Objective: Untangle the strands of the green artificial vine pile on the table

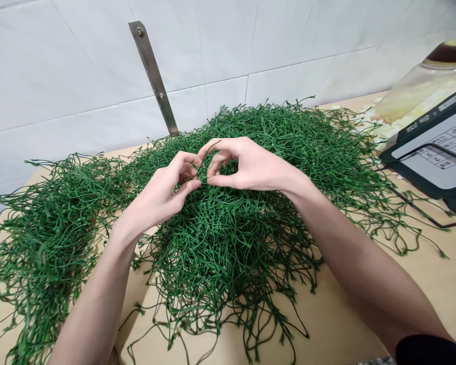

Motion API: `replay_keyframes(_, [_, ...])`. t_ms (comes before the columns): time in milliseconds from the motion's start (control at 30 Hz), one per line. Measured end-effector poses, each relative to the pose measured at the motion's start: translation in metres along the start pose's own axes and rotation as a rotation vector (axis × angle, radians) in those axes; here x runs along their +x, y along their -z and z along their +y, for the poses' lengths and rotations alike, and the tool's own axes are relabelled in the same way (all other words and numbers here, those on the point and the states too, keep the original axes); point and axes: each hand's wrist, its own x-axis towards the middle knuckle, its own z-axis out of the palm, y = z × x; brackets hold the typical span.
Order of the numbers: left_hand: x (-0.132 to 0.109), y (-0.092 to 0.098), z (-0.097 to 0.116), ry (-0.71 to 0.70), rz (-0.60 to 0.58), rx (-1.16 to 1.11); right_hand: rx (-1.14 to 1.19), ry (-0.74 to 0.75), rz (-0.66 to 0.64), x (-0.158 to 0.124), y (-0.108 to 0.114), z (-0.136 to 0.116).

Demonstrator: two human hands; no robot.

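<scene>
At centre, left hand pinches a curved green stem; right hand, grip unclear.

1 L hand + 1 R hand; 1 green stem at grip. Pile under grip: 1, stems too many to ct. Behind grip: 1 metal strip w/ 2 screws. R of grip: 1 jar, 1 black-edged board.

Pale tabletop, heaped green strands, brown-lidded jar

Strands lie on the table, before the wall.
</scene>
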Motion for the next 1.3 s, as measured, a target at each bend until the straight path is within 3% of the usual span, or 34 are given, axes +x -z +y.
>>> replay_keyframes(167, [-0.001, -0.003, -0.004, 0.089, 0.092, -0.131, 0.0, 0.067, 0.18, 0.002, -0.004, 0.005])
replay_keyframes(367, [0.001, -0.003, -0.011, 0.103, 0.172, -0.386, -0.009, 0.116, 0.281, 0.002, -0.01, -0.002])
replay_keyframes(600, [0.0, -0.003, -0.006, 0.125, 0.177, -0.354, -0.032, 0.115, 0.206, 0.003, -0.013, -0.003])
replay_keyframes(800, [0.001, -0.003, -0.005, 0.163, 0.19, -0.276, -0.196, 0.135, 0.164, 0.004, -0.016, 0.001])
replay_keyframes(1000, [0.003, -0.005, -0.007, 0.194, 0.212, -0.346, -0.36, 0.184, 0.226, 0.007, -0.023, 0.006])
replay_keyframes(1133, [0.002, -0.003, -0.004, 0.132, 0.208, -0.277, -0.203, 0.18, 0.216, 0.007, -0.025, 0.006])
replay_keyframes(1300, [-0.002, 0.001, 0.001, 0.006, 0.136, -0.081, 0.207, -0.035, 0.069, 0.006, -0.023, 0.005])
